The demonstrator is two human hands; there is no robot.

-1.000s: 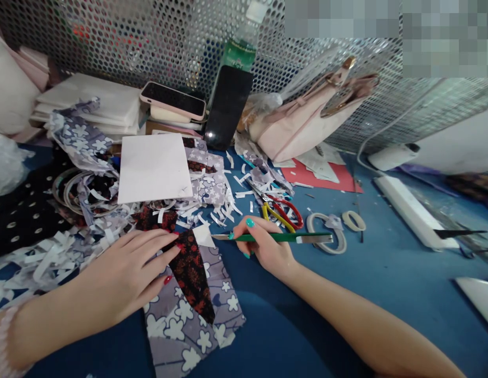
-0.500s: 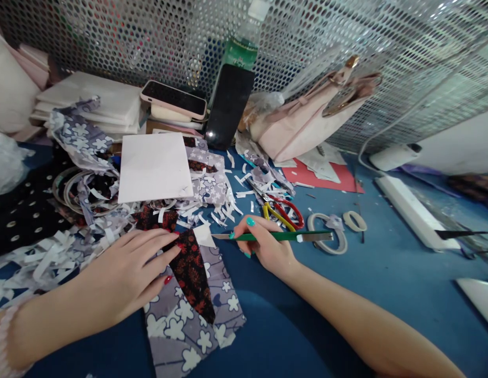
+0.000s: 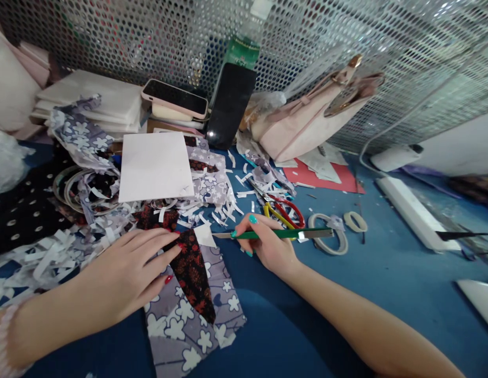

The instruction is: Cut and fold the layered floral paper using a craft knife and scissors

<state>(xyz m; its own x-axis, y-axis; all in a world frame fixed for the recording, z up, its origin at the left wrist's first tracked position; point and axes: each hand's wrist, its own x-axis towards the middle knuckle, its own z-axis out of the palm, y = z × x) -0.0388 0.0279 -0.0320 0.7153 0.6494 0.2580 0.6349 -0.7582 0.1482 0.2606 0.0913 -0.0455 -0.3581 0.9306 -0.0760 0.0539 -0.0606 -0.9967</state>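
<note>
My left hand (image 3: 128, 273) lies flat with fingers stretched out, pressing on a black and red patterned fabric strip (image 3: 193, 278). That strip sits on a grey cloth with white flowers (image 3: 184, 320). My right hand (image 3: 265, 244) is closed round a green-handled craft knife (image 3: 283, 234). The knife's blade tip points left and touches a small white paper piece (image 3: 204, 236) at the top end of the strip.
Red and yellow scissors (image 3: 283, 210) and tape rolls (image 3: 332, 231) lie right of my right hand. A white card (image 3: 153, 165), paper shreds (image 3: 51, 252), a phone (image 3: 175, 98), a black slab (image 3: 230, 105), a green bottle (image 3: 242, 52), a pink bag (image 3: 307, 121) and a mesh wall (image 3: 110, 37) stand behind.
Both hands stay almost still. The knife's back end has tilted slightly upward, and the view has shifted a little.
</note>
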